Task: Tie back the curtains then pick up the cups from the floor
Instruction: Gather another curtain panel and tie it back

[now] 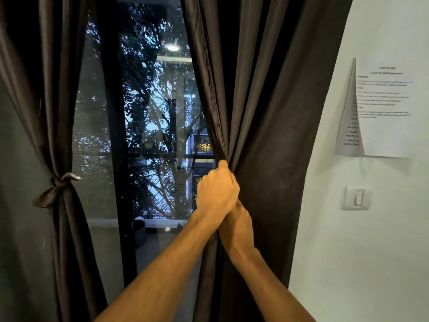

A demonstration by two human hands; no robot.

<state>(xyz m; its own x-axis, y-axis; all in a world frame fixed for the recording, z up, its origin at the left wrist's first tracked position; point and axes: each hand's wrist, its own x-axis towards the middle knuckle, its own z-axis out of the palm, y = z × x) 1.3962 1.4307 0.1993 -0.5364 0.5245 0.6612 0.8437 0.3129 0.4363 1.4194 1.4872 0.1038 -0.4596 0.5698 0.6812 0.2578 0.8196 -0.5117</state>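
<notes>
Two dark brown curtains hang at a tall window. The left curtain (58,126) is gathered and held by a knotted fabric tie (54,185) at about waist height. The right curtain (267,101) hangs loose. My left hand (217,188) grips its inner edge, bunching the folds. My right hand (239,225) sits just below and behind the left one, reaching into the same folds; its fingers are hidden by the fabric and the left hand. No cups are in view.
The window glass (148,112) shows trees and a lit building outside. A white wall (371,228) stands right of the curtain, with a printed sheet (383,108) taped up and a light switch (356,197) below it.
</notes>
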